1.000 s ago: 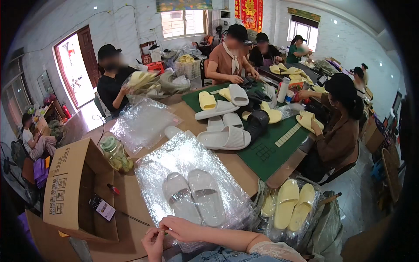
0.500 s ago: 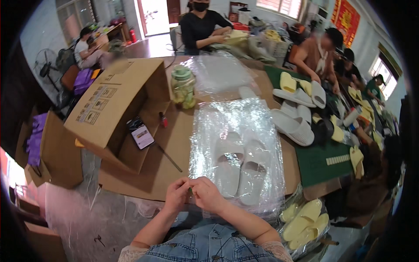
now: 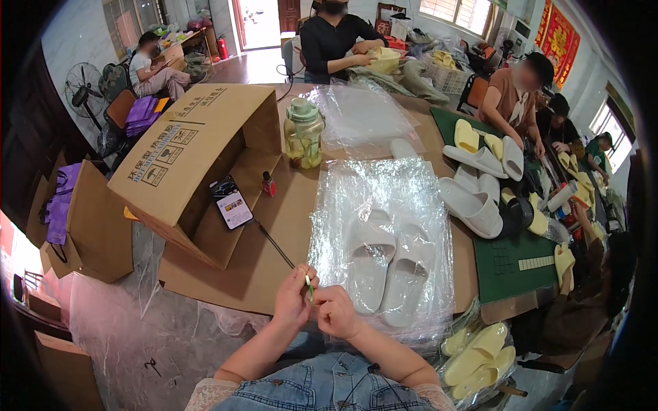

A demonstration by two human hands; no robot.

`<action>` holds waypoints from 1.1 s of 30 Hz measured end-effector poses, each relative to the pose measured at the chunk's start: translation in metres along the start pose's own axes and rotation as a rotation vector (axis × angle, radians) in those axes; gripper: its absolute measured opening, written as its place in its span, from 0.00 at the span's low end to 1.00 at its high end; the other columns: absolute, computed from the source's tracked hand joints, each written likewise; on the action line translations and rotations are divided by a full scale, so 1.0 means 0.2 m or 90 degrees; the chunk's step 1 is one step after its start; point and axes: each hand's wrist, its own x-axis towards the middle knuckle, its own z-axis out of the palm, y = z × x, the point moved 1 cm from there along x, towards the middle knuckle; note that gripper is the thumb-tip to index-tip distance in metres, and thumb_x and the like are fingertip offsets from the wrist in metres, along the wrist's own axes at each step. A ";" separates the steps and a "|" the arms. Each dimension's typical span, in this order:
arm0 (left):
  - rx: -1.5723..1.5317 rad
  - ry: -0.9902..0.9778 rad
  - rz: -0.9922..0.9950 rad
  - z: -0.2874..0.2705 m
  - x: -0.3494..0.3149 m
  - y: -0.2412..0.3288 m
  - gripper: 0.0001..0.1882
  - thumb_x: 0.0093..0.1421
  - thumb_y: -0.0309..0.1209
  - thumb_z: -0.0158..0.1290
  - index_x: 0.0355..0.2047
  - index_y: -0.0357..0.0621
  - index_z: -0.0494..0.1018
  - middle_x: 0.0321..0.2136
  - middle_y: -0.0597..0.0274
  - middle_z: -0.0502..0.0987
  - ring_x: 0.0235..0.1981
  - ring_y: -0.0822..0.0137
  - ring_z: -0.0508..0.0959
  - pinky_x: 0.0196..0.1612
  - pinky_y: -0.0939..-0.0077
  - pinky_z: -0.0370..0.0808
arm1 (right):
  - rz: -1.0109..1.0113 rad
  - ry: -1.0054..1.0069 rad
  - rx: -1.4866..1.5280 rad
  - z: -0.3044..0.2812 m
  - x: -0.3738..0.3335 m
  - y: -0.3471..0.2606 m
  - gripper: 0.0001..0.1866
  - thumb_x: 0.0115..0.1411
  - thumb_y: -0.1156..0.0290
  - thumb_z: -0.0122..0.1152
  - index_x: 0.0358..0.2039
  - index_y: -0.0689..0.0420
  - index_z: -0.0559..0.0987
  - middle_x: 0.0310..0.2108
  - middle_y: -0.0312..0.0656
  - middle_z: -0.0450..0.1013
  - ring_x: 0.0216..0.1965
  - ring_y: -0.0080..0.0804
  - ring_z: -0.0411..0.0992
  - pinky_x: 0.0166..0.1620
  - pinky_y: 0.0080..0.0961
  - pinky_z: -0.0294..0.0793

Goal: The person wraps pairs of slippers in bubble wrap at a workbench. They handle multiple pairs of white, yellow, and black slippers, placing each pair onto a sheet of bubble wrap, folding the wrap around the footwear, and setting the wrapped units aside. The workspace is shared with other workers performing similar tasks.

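Observation:
My left hand (image 3: 293, 299) pinches a small, thin green-and-white strip (image 3: 309, 287) at the table's near edge. My right hand (image 3: 339, 312) is beside it, fingers curled at the strip's lower end; whether they grip it too is hard to tell. Just right of my hands, a pair of light grey slippers (image 3: 371, 277) lies side by side under or inside a clear plastic bag (image 3: 432, 205). A thin dark rod or cord (image 3: 275, 244) runs from beside the phone (image 3: 233, 205) toward my left hand.
An open cardboard box (image 3: 171, 171) lies sideways at left, by a small red bottle (image 3: 268, 183) and a lidded glass jar (image 3: 303, 137). More clear bags (image 3: 370, 113) lie behind. Loose slippers (image 3: 473, 209) crowd a green mat (image 3: 500, 264) at right. Co-workers sit around the table.
My hands have moved slightly apart, and the green-and-white strip now shows between them. My right hand sits a little lower. The whole view has shifted, moving the scene rightward.

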 end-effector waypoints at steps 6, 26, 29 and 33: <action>0.088 0.026 0.006 0.13 -0.05 0.10 0.08 0.75 0.34 0.47 0.41 0.45 0.69 0.35 0.65 0.73 0.29 0.76 0.71 0.29 0.81 0.68 | 0.091 0.073 -0.023 -0.09 0.07 -0.06 0.16 0.50 0.86 0.64 0.32 0.54 0.67 0.36 0.43 0.76 0.35 0.43 0.73 0.37 0.33 0.72; 0.119 -0.779 0.677 0.89 -0.54 0.51 0.06 0.64 0.26 0.59 0.41 0.39 0.79 0.44 0.50 0.78 0.47 0.54 0.76 0.45 0.68 0.85 | 0.113 0.181 -0.260 -0.44 0.04 -0.12 0.17 0.47 0.85 0.65 0.32 0.50 0.72 0.32 0.38 0.75 0.31 0.38 0.71 0.37 0.33 0.68; 0.123 -0.806 0.646 0.88 -0.56 0.53 0.07 0.65 0.26 0.59 0.42 0.39 0.79 0.46 0.49 0.77 0.47 0.55 0.77 0.46 0.69 0.85 | 0.126 0.192 -0.276 -0.45 0.00 -0.08 0.16 0.47 0.86 0.64 0.32 0.52 0.72 0.32 0.40 0.75 0.32 0.38 0.71 0.39 0.32 0.69; 0.083 -0.812 0.625 0.85 -0.58 0.52 0.08 0.65 0.27 0.60 0.44 0.39 0.78 0.48 0.48 0.77 0.44 0.55 0.79 0.45 0.69 0.86 | 0.140 0.214 -0.324 -0.51 -0.04 -0.07 0.14 0.50 0.87 0.62 0.31 0.54 0.72 0.31 0.42 0.74 0.32 0.38 0.70 0.40 0.31 0.68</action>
